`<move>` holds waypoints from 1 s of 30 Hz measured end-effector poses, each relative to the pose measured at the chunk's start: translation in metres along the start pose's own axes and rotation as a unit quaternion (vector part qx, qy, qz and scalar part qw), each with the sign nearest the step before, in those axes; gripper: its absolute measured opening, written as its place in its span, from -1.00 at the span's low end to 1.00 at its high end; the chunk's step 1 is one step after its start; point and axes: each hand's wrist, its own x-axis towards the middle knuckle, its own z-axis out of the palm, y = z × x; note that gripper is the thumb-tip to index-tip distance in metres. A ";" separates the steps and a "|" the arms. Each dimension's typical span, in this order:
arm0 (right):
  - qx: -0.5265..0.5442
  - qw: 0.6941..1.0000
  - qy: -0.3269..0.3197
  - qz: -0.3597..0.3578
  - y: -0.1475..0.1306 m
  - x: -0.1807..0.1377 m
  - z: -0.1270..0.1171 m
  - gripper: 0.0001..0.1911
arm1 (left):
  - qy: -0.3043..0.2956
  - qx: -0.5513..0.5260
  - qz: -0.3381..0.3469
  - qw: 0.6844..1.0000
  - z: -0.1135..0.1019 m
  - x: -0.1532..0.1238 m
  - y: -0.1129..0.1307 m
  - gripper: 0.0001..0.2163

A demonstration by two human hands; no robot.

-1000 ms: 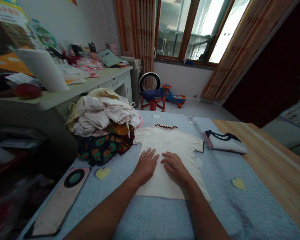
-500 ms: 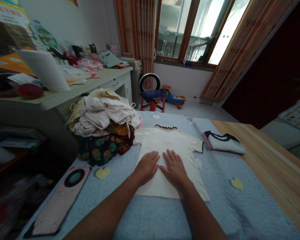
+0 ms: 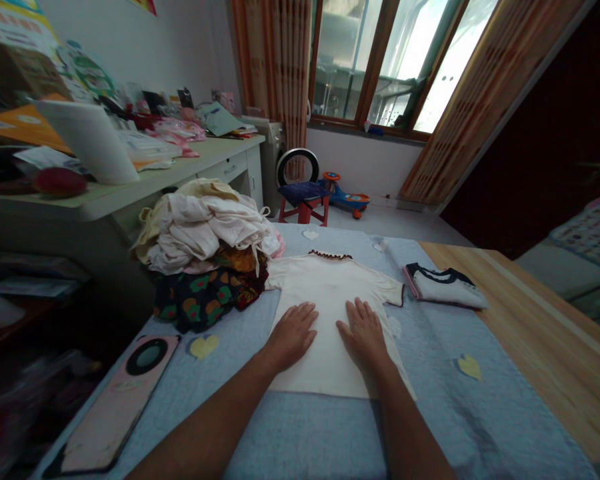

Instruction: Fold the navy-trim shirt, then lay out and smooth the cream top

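Observation:
A cream short-sleeved shirt (image 3: 330,287) with a dark trimmed collar lies spread flat on the blue quilted cover (image 3: 430,400). My left hand (image 3: 293,333) rests palm down on the shirt's lower left part, fingers stretched out. My right hand (image 3: 366,332) lies flat on the shirt's lower right part, fingers apart. Neither hand holds anything.
A heap of unfolded clothes (image 3: 205,240) sits left of the shirt. A folded white garment with dark trim (image 3: 445,285) lies to the right, by the bare wooden tabletop (image 3: 545,333). A pink flat mirror-like board (image 3: 115,407) lies at the near left. A cluttered desk (image 3: 130,180) stands behind.
My right hand has slid to the right across the shirt, away from my left hand, and flattened out. My left hand has hardly moved.

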 end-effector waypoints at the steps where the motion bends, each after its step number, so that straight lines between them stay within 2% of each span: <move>1: -0.001 1.000 -0.001 0.004 0.001 0.000 0.000 -0.37 | -0.001 0.000 0.001 1.000 -0.001 0.000 0.001 -0.60; 9: -0.008 0.998 -0.055 0.034 0.001 0.001 -0.008 -0.35 | -0.033 -0.003 -0.016 0.999 -0.008 -0.003 0.005 -0.42; 23: -0.070 0.989 -0.115 0.064 0.007 -0.020 -0.018 -0.36 | -0.065 -0.004 -0.036 0.997 -0.014 -0.001 0.007 -0.39; 26: -0.071 0.992 -0.090 0.054 0.008 -0.025 -0.017 -0.37 | -0.067 0.000 -0.038 0.997 -0.013 -0.001 0.007 -0.39; 30: -0.026 1.000 0.012 0.012 0.014 -0.028 -0.011 -0.44 | -0.059 0.010 -0.039 0.997 -0.009 -0.001 0.007 -0.40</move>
